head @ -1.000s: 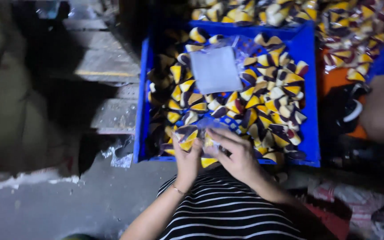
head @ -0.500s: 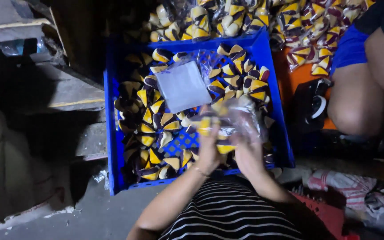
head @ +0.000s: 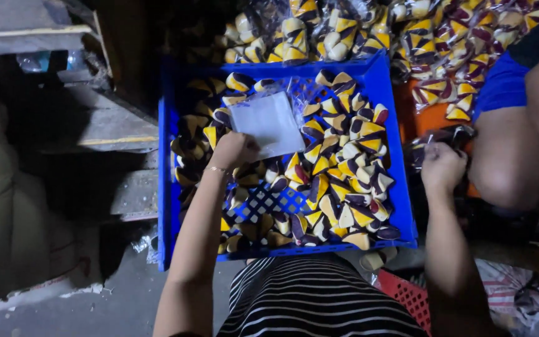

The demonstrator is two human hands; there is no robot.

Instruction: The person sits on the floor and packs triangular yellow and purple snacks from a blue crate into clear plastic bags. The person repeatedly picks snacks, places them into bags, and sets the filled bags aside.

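Near the middle of the frame, the left hand (head: 235, 150) has its fingers curled down onto the lower left corner of a stack of clear plastic bags (head: 268, 123), pinching at the top sheet while the stack lies on the heap in the blue crate (head: 166, 187). Whether the fingers have one bag or several I cannot tell. A pinch this shallow could lift two bags stuck together, or drag the whole stack off its perch and down among the yellow, white and dark swirled pieces (head: 338, 181) that fill the crate's right half. The wrist, with a thin bracelet, is bent slightly, and the forearm runs straight up from the lower left over the bare lattice floor of the crate.

Out at the right edge of the crate, the right hand (head: 442, 167) is closed in a loose fist on a filled clear bag (head: 432, 140) resting on the orange surface (head: 435, 115). Held by a bunched neck only, that bag could tip and spill its pieces, or knock against the knee of another person (head: 506, 168) sitting just beside it. The right forearm rises steeply from the bottom right, elbow tucked by the striped shirt (head: 319, 299).

More filled bags (head: 357, 28) crowd the top of the frame.
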